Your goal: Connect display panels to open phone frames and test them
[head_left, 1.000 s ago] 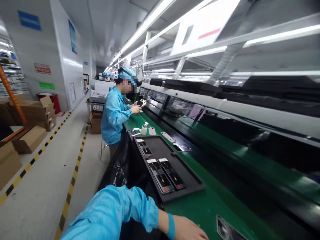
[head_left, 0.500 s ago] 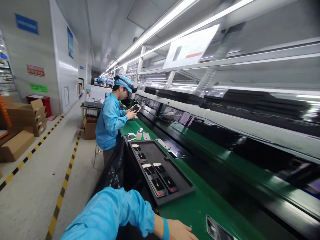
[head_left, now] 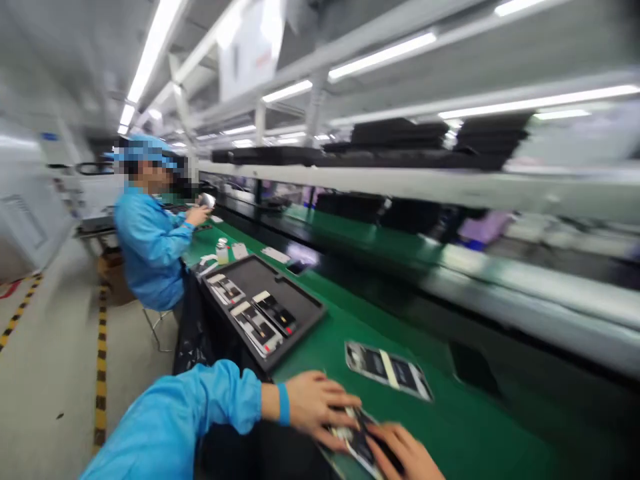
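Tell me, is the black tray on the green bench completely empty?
No, the black tray holds several flat phone-like parts lying side by side near its front, beyond the left hand.

No words or numbers can be read here; the picture is too blurry. A white sign point(head_left: 245, 50) hangs at the top of the frame, a bit left of the middle, with a faint reddish smear on it, but no letters can be made out. A small blue sign point(head_left: 50, 137) sits on the wall at the far left, and it is only a smudge. The phone parts at the bottom show no clear print.
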A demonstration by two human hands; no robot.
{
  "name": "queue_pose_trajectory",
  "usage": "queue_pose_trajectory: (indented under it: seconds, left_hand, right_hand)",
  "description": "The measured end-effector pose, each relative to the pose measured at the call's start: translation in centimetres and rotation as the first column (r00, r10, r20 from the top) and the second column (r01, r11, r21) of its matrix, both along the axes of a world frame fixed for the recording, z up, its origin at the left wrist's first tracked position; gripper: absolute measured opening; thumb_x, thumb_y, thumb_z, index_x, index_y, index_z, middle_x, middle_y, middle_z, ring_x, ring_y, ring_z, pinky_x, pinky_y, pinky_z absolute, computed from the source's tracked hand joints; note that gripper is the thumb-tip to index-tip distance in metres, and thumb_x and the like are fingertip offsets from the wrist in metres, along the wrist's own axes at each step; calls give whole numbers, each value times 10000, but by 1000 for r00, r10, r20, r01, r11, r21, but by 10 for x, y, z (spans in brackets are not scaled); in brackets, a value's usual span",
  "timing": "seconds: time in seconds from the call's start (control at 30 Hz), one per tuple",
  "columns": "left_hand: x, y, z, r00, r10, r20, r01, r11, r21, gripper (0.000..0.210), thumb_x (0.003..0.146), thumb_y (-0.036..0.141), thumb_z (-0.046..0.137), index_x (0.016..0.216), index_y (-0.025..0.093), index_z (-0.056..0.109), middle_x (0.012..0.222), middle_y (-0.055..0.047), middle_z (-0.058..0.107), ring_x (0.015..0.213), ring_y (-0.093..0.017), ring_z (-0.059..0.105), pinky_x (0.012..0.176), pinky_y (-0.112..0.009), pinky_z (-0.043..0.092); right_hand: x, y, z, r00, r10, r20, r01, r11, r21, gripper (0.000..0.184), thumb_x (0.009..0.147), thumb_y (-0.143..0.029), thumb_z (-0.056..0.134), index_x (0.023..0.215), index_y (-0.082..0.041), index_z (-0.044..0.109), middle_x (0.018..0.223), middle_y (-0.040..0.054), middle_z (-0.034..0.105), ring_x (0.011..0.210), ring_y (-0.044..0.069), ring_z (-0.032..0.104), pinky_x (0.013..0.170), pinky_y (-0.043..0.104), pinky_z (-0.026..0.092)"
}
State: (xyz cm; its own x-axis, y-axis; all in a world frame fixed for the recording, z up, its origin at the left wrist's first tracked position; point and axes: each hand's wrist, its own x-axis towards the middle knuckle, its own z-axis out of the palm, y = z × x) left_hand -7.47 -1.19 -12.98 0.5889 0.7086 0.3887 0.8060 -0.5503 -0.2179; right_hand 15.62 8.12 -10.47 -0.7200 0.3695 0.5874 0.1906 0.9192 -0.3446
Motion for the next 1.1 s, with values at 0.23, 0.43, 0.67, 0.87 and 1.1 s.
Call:
queue_pose_trajectory:
  seconds: [0.23,0.43,0.67,0.87,1.1]
  left_hand:
    - [-12,-5,-2,922,-52,385,149,963,-226,522,980,536,570,1371,194,611,1541,-195,458,1390,-330,487,1114,-526,448]
    - [-13,4,7,918,-9,397,169,914,-370,892,895,624,659,1579,152,335,1616,-229,307,1480,-394,338,1195,-558,357]
    - [12,26,23,931,-67,358,251,829,-500,904,880,490,679,1596,128,262,1453,-197,520,1314,-344,518,1137,-516,415]
    - [25,28,20,928,-24,373,231,822,-521,925,842,389,706,1603,142,241,1287,-162,599,1207,-317,563,1051,-456,486]
    - [17,31,19,918,-41,395,270,795,-544,954,880,436,705,1622,159,174,1364,-171,572,1251,-315,554,1112,-504,446]
  right_hand:
    - [36,-28,1,961,-188,202,221,963,-153,334,1000,-392,547,1205,-161,676,1136,168,674,1046,306,648,926,504,572]
    - [81,-31,7,908,-215,361,295,938,-184,603,910,-490,692,1412,-189,546,1363,178,580,1275,344,546,1095,546,468]
    - [115,-27,8,859,-219,463,339,921,-194,790,857,-503,744,1523,-215,431,1464,177,537,1374,370,490,1137,587,422]
    - [121,-24,9,881,-185,436,325,906,-273,743,859,-508,747,1483,-203,482,1421,161,582,1346,355,517,1143,567,419]
    - [120,-23,9,897,-157,414,305,896,-321,814,846,-565,751,1507,-199,450,1433,160,572,1348,347,514,1137,551,427]
